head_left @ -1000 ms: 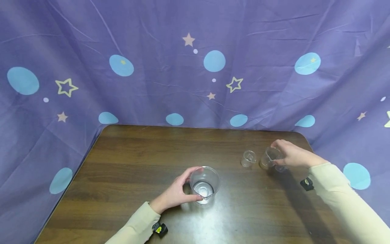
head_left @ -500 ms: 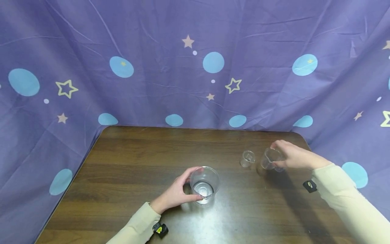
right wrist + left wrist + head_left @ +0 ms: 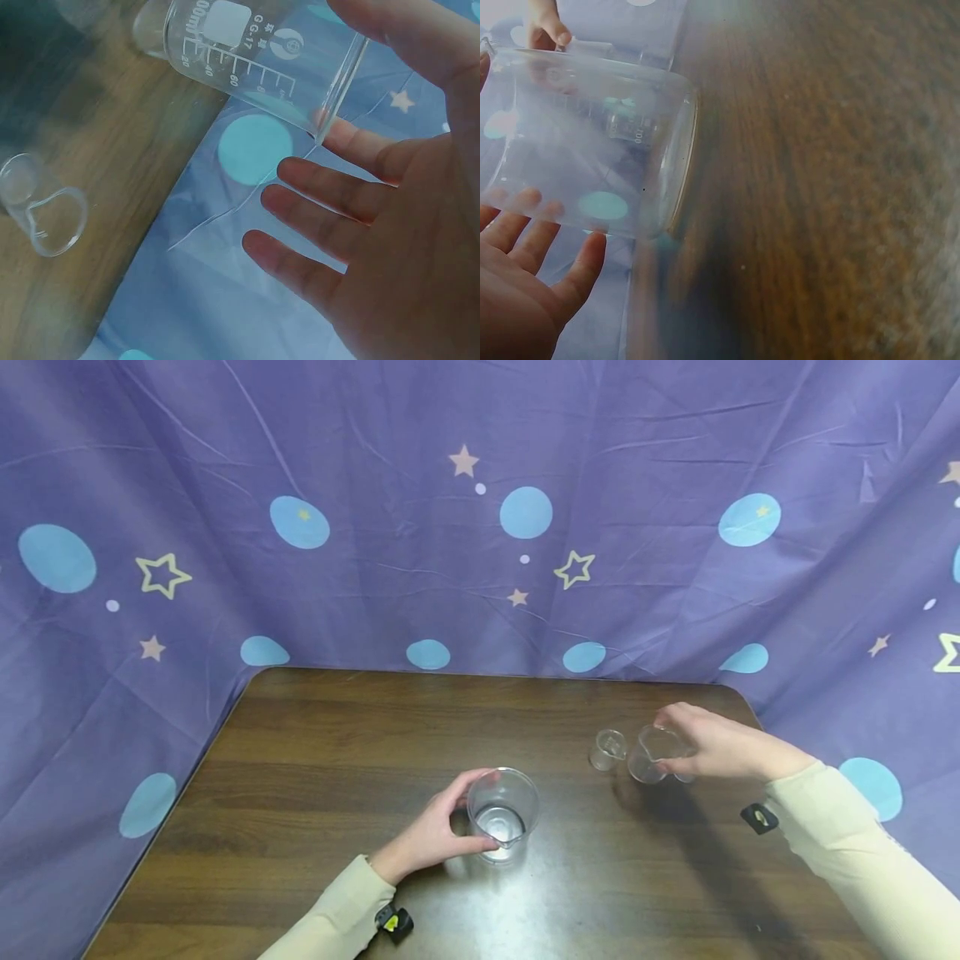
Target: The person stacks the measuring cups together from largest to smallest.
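Note:
My left hand [image 3: 435, 835] holds the large clear beaker [image 3: 517, 802] round its side, thumb near the spout. That beaker stands upright on the table, and fingers [image 3: 581, 277] lie along its wall in the left wrist view. At the right, my right hand [image 3: 716, 747] pinches a medium beaker [image 3: 647, 764] at its rim between thumb and forefinger. White volume marks show on this medium beaker [image 3: 225, 52] in the right wrist view, where the other fingers are spread. Whether its base touches the table I cannot tell. Just left of it stands a small beaker [image 3: 606, 752].
Another small glass vessel [image 3: 684, 777] is mostly hidden beneath my right hand. The wooden table [image 3: 360, 718] ends at the back against a purple curtain [image 3: 375, 527] with stars and blue spots. A small beaker [image 3: 45, 202] also shows in the right wrist view.
My right hand has shifted slightly left with the medium beaker, bringing it closer to the small beaker. The left hand and large beaker have stayed in place.

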